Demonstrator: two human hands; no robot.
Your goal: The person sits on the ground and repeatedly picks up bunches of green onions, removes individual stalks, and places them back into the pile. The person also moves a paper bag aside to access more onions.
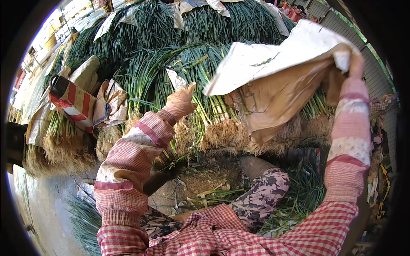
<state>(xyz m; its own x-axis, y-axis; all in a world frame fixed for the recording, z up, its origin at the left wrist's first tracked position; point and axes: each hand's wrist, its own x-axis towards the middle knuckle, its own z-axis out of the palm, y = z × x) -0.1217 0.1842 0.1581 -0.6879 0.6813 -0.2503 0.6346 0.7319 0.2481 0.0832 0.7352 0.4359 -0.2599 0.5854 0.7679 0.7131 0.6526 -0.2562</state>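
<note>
My right hand (355,65) is raised at the right and grips the corner of a large sheet (272,105), white on one face and brown on the other. The sheet hangs slanting over rooted green onions or leeks (221,105). At the centre, my left hand (181,102) is over the stalks with its index finger pointing up. A small pale scrap (176,80) lies just behind the left hand; whether the fingers touch it cannot be told. The pale stalks and bushy tan roots (224,132) face me, their green leaves stretching away.
Behind lies a big heap of green leaves (153,25) partly under cloths. At the left, a red-and-white striped box (75,102) rests on bundles beside a crumpled sack (117,102). Cut leaves (304,188) cover the ground by my knee. Another person (293,13) is at the far upper right.
</note>
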